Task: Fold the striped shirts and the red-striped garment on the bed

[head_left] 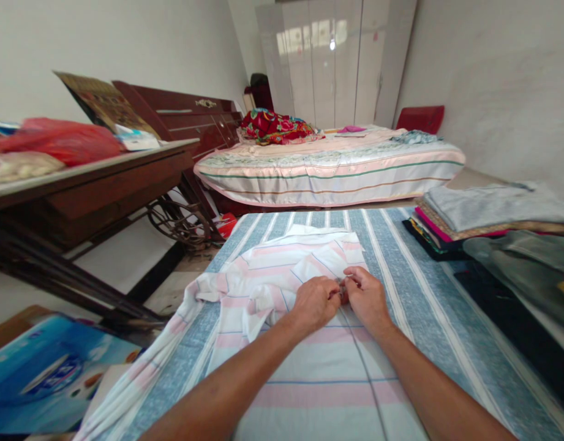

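Note:
A white long-sleeved shirt [304, 355] with pink bands and thin blue lines lies spread on a blue-and-white striped cloth [428, 300]. One sleeve [171, 343] trails off to the left, and the upper part is rumpled. My left hand [316, 301] is closed, its fingertips pinching the shirt's front edge near the middle. Right beside it, my right hand [367, 299] pinches the same edge between thumb and fingers, the fingertips of both hands nearly meeting. Any button between the fingertips is too small and covered to make out.
Stacks of folded clothes [497, 211] lie on the right. A dark wooden table [125, 177] with a red plastic bag [65, 142] stands at the left, above a blue carton [56, 373]. Beyond is a bed [327, 177] with a floral red quilt [277, 127], before a wardrobe [327, 67].

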The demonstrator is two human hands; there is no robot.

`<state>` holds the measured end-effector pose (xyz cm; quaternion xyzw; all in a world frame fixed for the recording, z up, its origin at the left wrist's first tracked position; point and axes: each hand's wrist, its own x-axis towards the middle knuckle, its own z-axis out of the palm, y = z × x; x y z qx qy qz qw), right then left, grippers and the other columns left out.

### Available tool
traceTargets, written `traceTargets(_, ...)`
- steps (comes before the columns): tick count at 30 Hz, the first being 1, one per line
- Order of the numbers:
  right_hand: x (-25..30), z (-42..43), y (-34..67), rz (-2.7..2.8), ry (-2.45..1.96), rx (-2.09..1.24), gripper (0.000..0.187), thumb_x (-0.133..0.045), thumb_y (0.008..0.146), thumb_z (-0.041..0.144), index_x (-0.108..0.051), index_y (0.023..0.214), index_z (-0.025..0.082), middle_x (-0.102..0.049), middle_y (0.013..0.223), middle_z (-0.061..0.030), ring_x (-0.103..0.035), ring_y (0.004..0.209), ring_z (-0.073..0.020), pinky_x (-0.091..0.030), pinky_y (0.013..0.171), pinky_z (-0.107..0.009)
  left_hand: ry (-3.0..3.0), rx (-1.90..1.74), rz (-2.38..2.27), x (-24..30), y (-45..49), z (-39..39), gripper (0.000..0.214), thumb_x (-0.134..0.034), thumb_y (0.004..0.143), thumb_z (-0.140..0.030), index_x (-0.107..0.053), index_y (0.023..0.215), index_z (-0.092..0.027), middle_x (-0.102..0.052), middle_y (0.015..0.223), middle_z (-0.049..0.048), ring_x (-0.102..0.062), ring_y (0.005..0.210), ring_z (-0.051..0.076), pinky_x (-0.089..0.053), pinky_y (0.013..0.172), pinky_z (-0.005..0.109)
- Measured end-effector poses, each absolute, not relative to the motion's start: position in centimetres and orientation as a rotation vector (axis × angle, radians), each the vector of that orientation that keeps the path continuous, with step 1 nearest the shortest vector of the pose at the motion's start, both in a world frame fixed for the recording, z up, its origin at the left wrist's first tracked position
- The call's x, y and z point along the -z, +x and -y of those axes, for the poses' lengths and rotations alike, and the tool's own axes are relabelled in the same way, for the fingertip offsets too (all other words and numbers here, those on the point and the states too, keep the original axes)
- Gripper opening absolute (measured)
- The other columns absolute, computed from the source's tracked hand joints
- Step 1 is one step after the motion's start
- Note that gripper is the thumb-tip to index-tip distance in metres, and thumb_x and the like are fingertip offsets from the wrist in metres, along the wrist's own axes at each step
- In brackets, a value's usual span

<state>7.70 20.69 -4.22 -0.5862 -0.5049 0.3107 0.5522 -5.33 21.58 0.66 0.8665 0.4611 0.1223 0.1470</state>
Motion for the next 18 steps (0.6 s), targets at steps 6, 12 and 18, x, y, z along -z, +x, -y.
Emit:
traceTargets(6,3.77,-20.7,7.94,1.242,-1.467,-0.629,0.022,-0.047,0.071,0.031,-0.062,0.083,0.02,-0.063,0.061,-0.0001,-0.059,0.058,-0.0181,-0.045,0.06,-0.03,2.512,-0.356,-1.331,-0.91,-5.36,-21.39,0.017,-0.049,0.076,-0.016,-0.056,0.061,-0.018,-0.054,0.063,-0.0009,-0.052,0.067,0.013,-0.034,0.06,0.023)
traceTargets(12,3.51,-20.57,7.9,1.22,-1.487,-0.646,0.024,-0.045,0.073,0.03,-0.061,0.087,0.02,-0.062,0.059,0.0006,-0.058,0.05,-0.0168,-0.045,0.056,-0.029,2.539,-0.316,-1.358,-1.08,-5.35,-21.3,0.017,-0.049,0.079,-0.018,-0.059,0.065,-0.019,-0.055,0.066,-0.0002,-0.053,0.071,0.014,-0.036,0.062,0.023)
traceTargets(18,3.76,-20.68,7.86,1.211,-1.472,-0.693,0.023,-0.044,0.073,0.029,-0.061,0.086,0.021,-0.06,0.055,0.0019,-0.057,0.046,-0.0168,-0.045,0.049,-0.027,2.619,-0.227,-1.366,-1.46,-5.14,-20.75,0.018,-0.045,0.084,-0.021,-0.061,0.075,-0.02,-0.06,0.077,0.0028,-0.055,0.08,0.018,-0.04,0.067,0.026)
